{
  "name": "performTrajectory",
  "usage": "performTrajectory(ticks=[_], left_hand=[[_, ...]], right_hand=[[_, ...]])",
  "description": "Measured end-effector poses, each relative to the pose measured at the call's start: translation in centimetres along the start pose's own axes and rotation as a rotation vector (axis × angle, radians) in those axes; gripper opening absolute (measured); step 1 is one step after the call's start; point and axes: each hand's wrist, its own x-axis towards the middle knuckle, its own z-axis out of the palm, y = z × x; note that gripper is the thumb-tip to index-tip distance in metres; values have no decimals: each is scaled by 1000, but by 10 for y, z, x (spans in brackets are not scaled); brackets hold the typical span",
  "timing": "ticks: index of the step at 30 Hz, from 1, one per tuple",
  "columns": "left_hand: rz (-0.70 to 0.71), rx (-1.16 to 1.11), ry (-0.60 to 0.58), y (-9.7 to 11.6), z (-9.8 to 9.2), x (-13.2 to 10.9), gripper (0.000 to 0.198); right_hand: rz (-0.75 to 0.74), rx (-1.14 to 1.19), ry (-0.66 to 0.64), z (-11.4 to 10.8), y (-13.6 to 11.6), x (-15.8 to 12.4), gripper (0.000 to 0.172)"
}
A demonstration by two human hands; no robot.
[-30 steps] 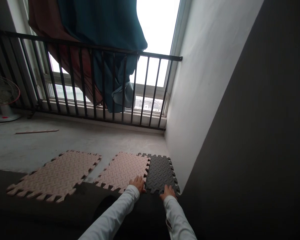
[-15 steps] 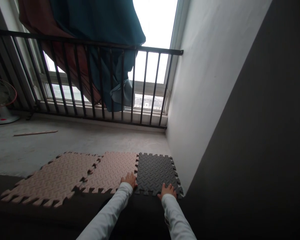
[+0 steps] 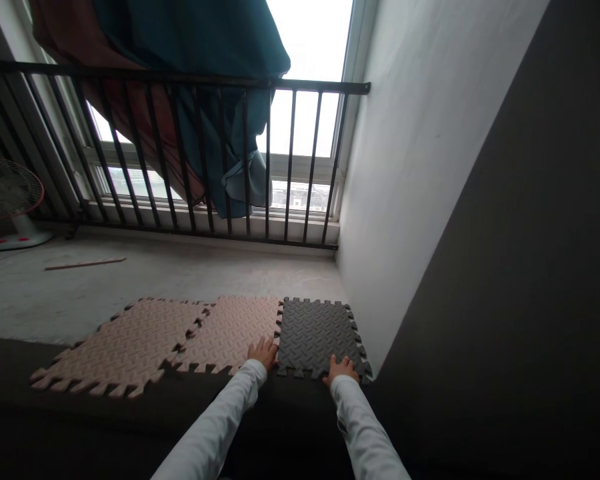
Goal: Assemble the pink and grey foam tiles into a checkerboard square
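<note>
Three interlocking foam floor tiles with a tread pattern lie in a row on the concrete floor. Two are pale pink, a left tile (image 3: 115, 350) and a middle tile (image 3: 230, 331), and a dark grey tile (image 3: 317, 337) sits at the right. My left hand (image 3: 263, 353) lies flat on the pink middle tile's near right corner, beside the seam with the grey tile. My right hand (image 3: 341, 369) rests on the grey tile's near edge. Both hands have their fingers apart and hold nothing. White sleeves cover my forearms.
A white wall (image 3: 420, 167) rises directly right of the grey tile. Ahead stand a black metal railing (image 3: 180, 83), a window hung with teal and brown cloth (image 3: 195, 53), and a floor fan (image 3: 10, 200). A thin wooden strip (image 3: 85, 264) lies on the floor. A dark surface fills the foreground.
The two pink tiles have closed their gap and now interlock, and the middle one meets the grey tile. My hands have moved slightly apart, and the view has shifted a little.
</note>
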Motion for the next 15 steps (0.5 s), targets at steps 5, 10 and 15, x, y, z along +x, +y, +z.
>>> performTrajectory(ticks=[5, 10, 15], left_hand=[[37, 0, -7, -5, 9, -1, 44], [54, 5, -12, -7, 6, 2, 43], [57, 6, -20, -9, 3, 8, 42]], right_hand=[[4, 14, -5, -4, -1, -3, 70], [-13, 47, -16, -3, 1, -1, 73], [-25, 39, -38, -4, 3, -1, 73]])
